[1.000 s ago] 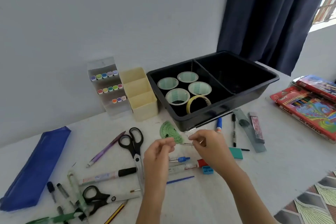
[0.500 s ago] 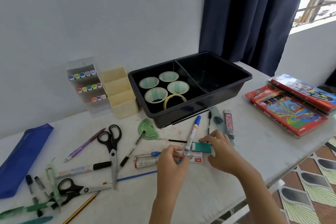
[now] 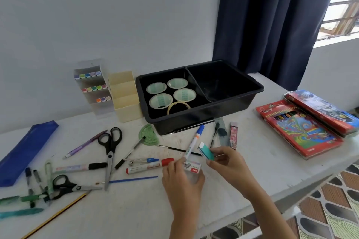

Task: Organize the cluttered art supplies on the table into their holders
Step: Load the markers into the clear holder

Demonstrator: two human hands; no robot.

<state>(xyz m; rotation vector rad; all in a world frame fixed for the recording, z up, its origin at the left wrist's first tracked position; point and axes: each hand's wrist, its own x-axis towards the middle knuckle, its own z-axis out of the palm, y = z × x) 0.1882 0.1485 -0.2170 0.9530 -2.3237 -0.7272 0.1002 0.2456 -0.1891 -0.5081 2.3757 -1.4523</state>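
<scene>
My right hand (image 3: 228, 163) pinches a teal-sleeved eraser (image 3: 206, 152) lifted a little off the white table (image 3: 258, 165). My left hand (image 3: 182, 178) grips a small white staples box (image 3: 192, 168) just left of it. A blue-capped white marker (image 3: 194, 139) lies right behind both hands. The black two-part tray (image 3: 233, 105) stands at the back, with several tape rolls (image 3: 169, 93) in its left half; the right half holds nothing. A cream stepped holder (image 3: 126, 101) and a clear marker rack (image 3: 93, 87) stand left of the tray.
Loose on the table's left half: black scissors (image 3: 109, 147), a second pair of scissors (image 3: 66, 186), a green protractor (image 3: 148, 135), a red-capped marker (image 3: 149, 166), pens, a thin brush, a blue pencil case (image 3: 25, 151). Coloured-pencil boxes (image 3: 303, 132) lie right, near the table edge.
My view swung right. Both hands came down from in front of the protractor to the table right of it; the right picked up the eraser, the left took the staples box.
</scene>
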